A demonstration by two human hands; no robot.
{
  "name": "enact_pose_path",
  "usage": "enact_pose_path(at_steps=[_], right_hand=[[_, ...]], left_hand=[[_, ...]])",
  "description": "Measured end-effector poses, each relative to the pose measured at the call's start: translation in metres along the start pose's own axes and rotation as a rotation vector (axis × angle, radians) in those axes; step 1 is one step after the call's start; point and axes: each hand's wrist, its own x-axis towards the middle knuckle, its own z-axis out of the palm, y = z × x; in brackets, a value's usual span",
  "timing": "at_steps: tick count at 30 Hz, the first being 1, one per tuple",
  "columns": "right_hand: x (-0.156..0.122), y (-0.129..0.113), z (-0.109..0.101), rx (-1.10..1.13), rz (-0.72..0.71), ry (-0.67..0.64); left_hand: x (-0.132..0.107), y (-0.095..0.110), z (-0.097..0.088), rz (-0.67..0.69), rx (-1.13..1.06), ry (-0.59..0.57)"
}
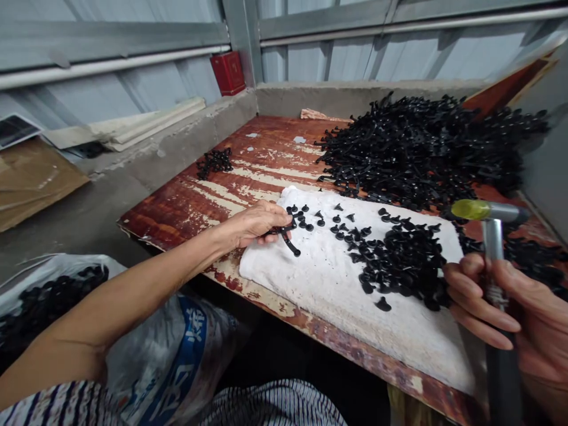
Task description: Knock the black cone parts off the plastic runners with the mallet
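My left hand point(266, 222) is closed at the left part of a white cloth, fingers pinched on a slim curved black part point(291, 244) whose end sticks out below them. Close by lie several small black pieces with round flat heads and short stems point(306, 225). My right hand point(510, 296) grips a mallet point(492, 236) by its dark handle, head up, with a yellow face and a grey face. It is held above the right edge of the cloth point(302, 296). A dense cluster of the round-headed black pieces point(408, 260) covers the cloth's right side.
A large heap of black parts point(417, 148) fills the back right of the worn red-brown table point(177, 201). A smaller pile point(215, 163) lies at the left. Below stands a white sack point(151, 349) beside a bag of black parts point(48, 302). A red tin point(228, 73) rests on the ledge.
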Motion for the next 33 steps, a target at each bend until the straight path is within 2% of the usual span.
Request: enact_pose_path(at_steps=[15, 33], right_hand=[[0.005, 0.002, -0.011, -0.041, -0.011, 0.009], [0.004, 0.002, -0.008, -0.114, -0.028, -0.01]], left_hand=[[0.011, -0.007, -0.001, -0.027, -0.041, -0.037], [0.013, -0.006, 0.002, -0.056, -0.011, -0.028]])
